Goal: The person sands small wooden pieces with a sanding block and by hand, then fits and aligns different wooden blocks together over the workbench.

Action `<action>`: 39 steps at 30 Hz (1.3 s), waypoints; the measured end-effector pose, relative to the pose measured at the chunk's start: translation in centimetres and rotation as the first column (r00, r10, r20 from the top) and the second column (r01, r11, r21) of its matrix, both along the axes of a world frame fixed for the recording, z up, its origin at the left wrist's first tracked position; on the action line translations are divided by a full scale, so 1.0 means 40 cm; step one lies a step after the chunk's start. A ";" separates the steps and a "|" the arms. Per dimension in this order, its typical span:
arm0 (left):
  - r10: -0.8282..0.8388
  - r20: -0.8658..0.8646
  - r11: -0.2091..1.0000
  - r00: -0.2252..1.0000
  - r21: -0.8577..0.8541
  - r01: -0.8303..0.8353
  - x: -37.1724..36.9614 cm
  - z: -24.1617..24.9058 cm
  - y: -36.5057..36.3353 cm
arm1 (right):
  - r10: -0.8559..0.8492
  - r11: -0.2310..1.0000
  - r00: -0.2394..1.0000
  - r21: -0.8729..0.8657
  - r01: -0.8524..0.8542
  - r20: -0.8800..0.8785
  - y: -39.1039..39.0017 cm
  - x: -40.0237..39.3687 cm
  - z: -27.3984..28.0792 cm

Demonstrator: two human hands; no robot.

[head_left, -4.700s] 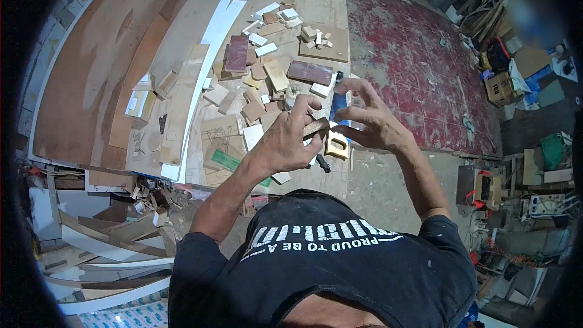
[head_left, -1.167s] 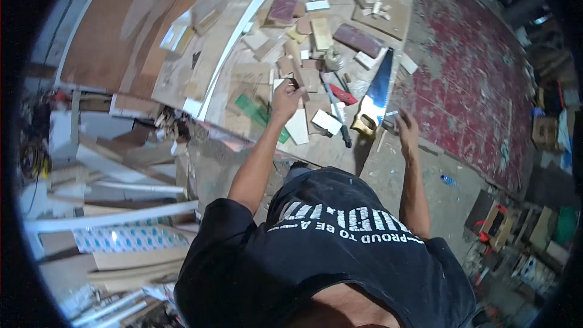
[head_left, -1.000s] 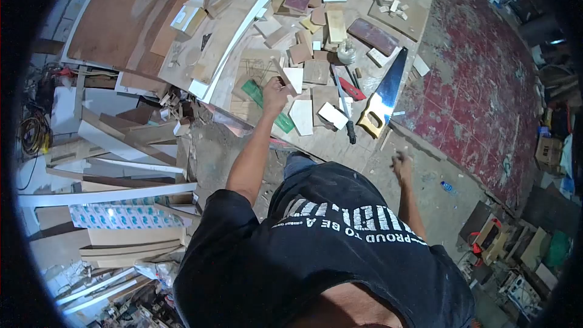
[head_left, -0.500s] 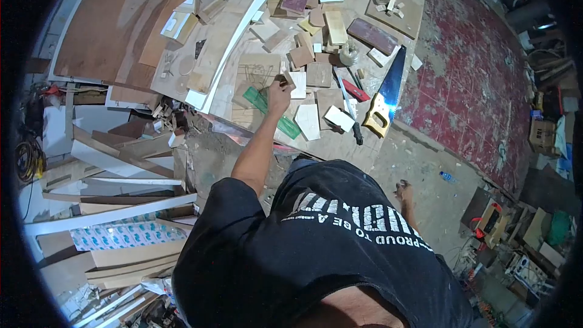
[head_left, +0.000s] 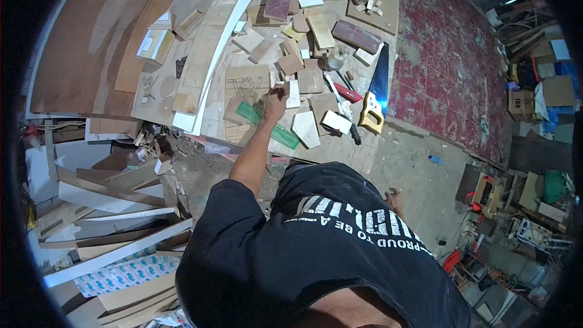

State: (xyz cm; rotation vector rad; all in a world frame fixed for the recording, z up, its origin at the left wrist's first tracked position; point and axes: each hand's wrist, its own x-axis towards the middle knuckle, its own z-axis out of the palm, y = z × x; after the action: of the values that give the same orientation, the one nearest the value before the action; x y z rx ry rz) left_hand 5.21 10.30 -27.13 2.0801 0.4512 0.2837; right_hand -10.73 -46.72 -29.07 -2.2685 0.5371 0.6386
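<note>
My left hand [head_left: 275, 104] reaches over the workbench with its fingers curled together; what they grip, if anything, is hidden. Right beside the fingertips lies a white block [head_left: 293, 93], and a small pale wood piece [head_left: 272, 78] is just beyond them. A translucent green strip [head_left: 282, 136] runs under the wrist, across a thin brown board [head_left: 246, 79] with a line drawing on it. My right hand [head_left: 394, 199] hangs low by my side, away from the bench, its fingers apart and holding nothing.
A handsaw [head_left: 378, 88] with a yellow handle lies at the bench's right side, near a red-handled tool [head_left: 348, 92] and a glass jar [head_left: 336, 59]. Many wood offcuts cover the bench [head_left: 212, 123]. Stacked boards [head_left: 115, 203] fill the floor at left.
The view has shifted, so the bench sits farther left. My left hand's fingers have lowered beside the white block; the pale piece seen at the fingertips earlier no longer shows clearly in them.
</note>
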 end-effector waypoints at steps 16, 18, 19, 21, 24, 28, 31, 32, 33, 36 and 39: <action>-0.221 0.187 0.950 0.957 0.265 0.167 0.011 -0.061 0.039 | 0.025 0.987 0.999 -0.159 -0.021 0.024 0.121 -0.088 0.079; -0.239 0.162 0.937 0.957 0.297 0.183 0.010 -0.079 0.048 | 0.200 0.921 0.980 -0.339 -0.192 -0.013 0.129 -0.101 0.071; -0.245 0.143 0.926 0.959 0.329 0.188 0.011 -0.090 0.043 | 0.181 0.915 0.983 -0.368 -0.164 0.014 0.151 -0.098 0.088; -0.261 0.118 0.948 0.958 0.217 0.232 0.012 -0.064 0.037 | 0.144 0.909 0.989 -0.401 -0.117 0.036 0.201 -0.085 0.124; -0.206 0.033 0.955 0.978 0.223 0.194 0.013 -0.047 0.038 | 0.167 0.866 0.986 -0.479 -0.140 0.015 0.313 -0.013 0.183; -0.191 0.012 0.931 0.981 0.320 0.177 0.014 -0.042 0.035 | 0.176 0.948 0.970 -0.293 -0.122 0.167 0.430 0.102 0.173; -0.222 -0.085 0.973 0.971 0.041 0.226 0.034 -0.040 0.043 | 0.330 0.938 0.915 -0.194 -0.289 0.233 0.536 0.190 0.184; -0.216 -0.086 0.974 0.973 0.048 0.221 0.031 -0.009 0.037 | 0.333 0.937 0.913 -0.188 -0.294 0.236 0.564 0.216 0.172; -0.201 -0.103 0.977 0.974 -0.090 0.193 0.023 0.047 0.021 | 0.465 0.881 0.830 -0.256 -0.399 0.309 0.591 0.244 0.160; -0.222 -0.071 0.864 0.973 -0.477 0.162 0.006 0.076 0.013 | 0.649 0.758 0.666 -0.393 -0.521 0.368 0.700 0.328 0.185; -0.234 -0.086 0.731 0.968 -0.672 0.117 -0.038 0.165 -0.013 | 0.774 0.625 0.565 -0.495 -0.604 0.288 0.751 0.384 0.209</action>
State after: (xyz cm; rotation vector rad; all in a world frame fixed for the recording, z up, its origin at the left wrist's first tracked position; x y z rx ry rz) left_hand 3.69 9.79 -20.54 1.4206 0.3749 -0.1607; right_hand 4.62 -16.67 -20.71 -2.8410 -0.6246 0.3057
